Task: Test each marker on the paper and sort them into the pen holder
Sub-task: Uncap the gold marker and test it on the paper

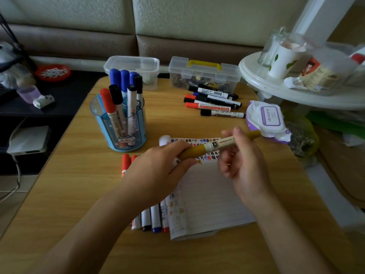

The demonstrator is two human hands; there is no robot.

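Here both hands [158,171] [243,165] pinch a brown marker [217,145]; pen holder [118,123] holds capped markers [122,91].

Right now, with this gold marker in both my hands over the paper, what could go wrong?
1. If the left hand pulls the cap off the gold marker with a jerk, the tip might streak the right hand or the paper.
2. The left forearm lies over the markers beside the paper and could roll them off the table.
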